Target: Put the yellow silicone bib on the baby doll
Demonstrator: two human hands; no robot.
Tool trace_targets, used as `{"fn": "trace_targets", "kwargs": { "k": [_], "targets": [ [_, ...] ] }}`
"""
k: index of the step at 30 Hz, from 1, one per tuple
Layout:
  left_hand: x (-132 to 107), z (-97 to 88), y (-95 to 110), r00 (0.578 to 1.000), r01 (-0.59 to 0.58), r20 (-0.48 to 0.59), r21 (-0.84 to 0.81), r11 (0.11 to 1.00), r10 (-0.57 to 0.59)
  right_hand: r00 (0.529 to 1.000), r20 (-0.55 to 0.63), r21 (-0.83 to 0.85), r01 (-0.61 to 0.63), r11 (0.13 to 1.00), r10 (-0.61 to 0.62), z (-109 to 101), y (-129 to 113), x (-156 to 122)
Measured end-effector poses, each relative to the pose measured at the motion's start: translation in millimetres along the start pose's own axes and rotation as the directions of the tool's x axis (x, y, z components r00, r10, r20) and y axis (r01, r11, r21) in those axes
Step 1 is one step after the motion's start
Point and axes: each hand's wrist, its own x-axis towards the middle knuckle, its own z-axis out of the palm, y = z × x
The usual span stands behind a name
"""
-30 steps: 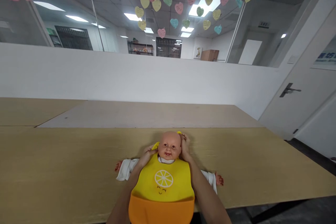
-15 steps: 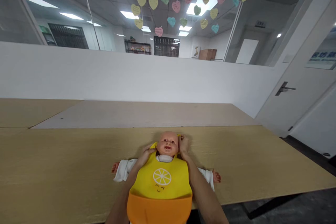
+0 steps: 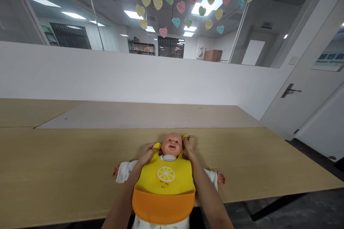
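A baby doll (image 3: pixel 172 142) in white clothes lies on its back with both arms spread. Over its chest lies a yellow bib (image 3: pixel 177 171) with a white citrus slice and a smiling face printed on it. An orange pocket (image 3: pixel 163 205) runs along the bib's lower end. Beside the doll's head on the left, my left hand (image 3: pixel 147 153) pinches one neck strap of the bib. On the other side, my right hand (image 3: pixel 189 144) grips the other strap, whose yellow tip pokes out above the fingers. The two strap ends are apart.
The doll rests on a wooden table (image 3: pixel 67 171), whose front edge is near me. Behind it stand a paler panel (image 3: pixel 150 114) and a white wall (image 3: pixel 120 78) under a window with heart-shaped notes. A door (image 3: pixel 301 103) is at the right.
The bib has shifted up a little toward the doll's head, and its pocket and the doll's trousers show more. More of both strap ends shows above my fingers.
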Motion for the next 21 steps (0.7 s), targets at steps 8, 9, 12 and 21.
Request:
{"fn": "trace_targets", "kwargs": {
  "k": [8,9,12,21],
  "targets": [
    [-29,-19.3,45,0.946,-0.274,-0.140,0.131,0.953,0.291,0.987,-0.129,0.099,0.113,0.989,-0.099,-41,-38,-10],
    [-33,-20.9,52,0.938,-0.296,-0.136,0.153,0.943,0.317,0.982,-0.134,0.127,0.148,0.981,-0.131,-49,-45,-13],
    [-43,-20.3,72,0.924,-0.339,-0.107,0.216,0.916,0.367,0.964,-0.141,0.256,0.256,0.932,-0.226,-71,-73,-23],
    [-79,46.3,118,0.823,-0.568,0.135,0.232,0.790,0.552,0.683,0.589,0.427,0.191,0.884,-0.432,-74,-146,-102]
  ]
}}
